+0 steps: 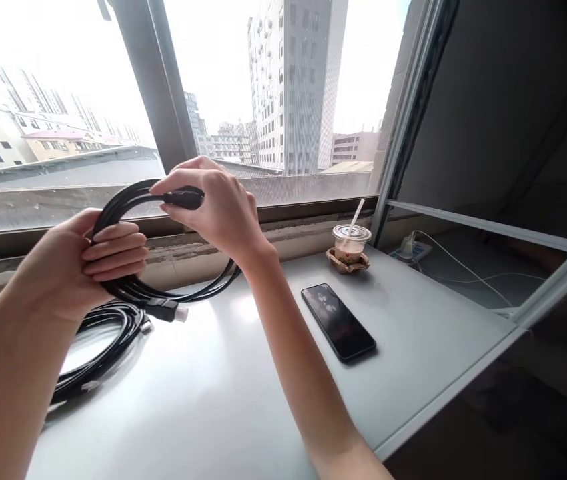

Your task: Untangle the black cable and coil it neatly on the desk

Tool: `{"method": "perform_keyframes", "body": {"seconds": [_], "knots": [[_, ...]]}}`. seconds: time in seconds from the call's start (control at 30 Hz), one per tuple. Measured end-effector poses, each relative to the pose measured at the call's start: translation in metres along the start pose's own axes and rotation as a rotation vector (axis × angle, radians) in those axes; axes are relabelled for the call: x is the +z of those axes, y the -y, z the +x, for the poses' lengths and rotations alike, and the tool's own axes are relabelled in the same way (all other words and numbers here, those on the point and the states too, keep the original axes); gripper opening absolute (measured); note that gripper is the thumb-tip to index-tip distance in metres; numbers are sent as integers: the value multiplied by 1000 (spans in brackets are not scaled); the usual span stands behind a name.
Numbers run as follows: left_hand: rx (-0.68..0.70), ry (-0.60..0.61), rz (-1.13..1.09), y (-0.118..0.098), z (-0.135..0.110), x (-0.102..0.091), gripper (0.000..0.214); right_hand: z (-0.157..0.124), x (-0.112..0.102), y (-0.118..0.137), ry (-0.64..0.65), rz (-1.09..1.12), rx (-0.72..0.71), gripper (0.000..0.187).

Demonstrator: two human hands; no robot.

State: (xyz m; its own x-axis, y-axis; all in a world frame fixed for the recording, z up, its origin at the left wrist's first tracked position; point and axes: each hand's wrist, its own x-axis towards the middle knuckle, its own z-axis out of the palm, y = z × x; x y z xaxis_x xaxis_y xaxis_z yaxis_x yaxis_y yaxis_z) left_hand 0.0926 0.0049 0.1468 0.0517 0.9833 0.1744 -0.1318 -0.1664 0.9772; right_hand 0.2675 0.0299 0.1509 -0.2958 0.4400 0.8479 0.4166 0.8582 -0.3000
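A black cable [128, 200] is coiled in loops and held up above the grey table [223, 400]. My left hand [88, 263] is closed round one side of the coil. My right hand [213, 203] pinches the cable's black plug end [183, 197] at the top of the loop. The cable's other plug [166, 310] with a pale tip hangs below the coil, just over the table. A second coil of black cable [108, 340] lies on the table under my left forearm.
A black phone [338, 321] lies face up right of my right forearm. A plastic cup with a straw [351, 243] stands near the window ledge. A white power strip [411, 250] with white wires sits on a lower surface at the right.
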Motion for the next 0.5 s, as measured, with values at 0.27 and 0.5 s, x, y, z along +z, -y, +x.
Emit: {"method": "perform_keyframes", "body": {"seconds": [0.27, 0.5], "knots": [[-63, -82, -61, -20, -19, 5, 48, -1, 9, 17, -106, -68, 21, 20], [92, 18, 47, -25, -24, -4, 46, -4, 1, 35, -198, -227, 4, 24]]}}
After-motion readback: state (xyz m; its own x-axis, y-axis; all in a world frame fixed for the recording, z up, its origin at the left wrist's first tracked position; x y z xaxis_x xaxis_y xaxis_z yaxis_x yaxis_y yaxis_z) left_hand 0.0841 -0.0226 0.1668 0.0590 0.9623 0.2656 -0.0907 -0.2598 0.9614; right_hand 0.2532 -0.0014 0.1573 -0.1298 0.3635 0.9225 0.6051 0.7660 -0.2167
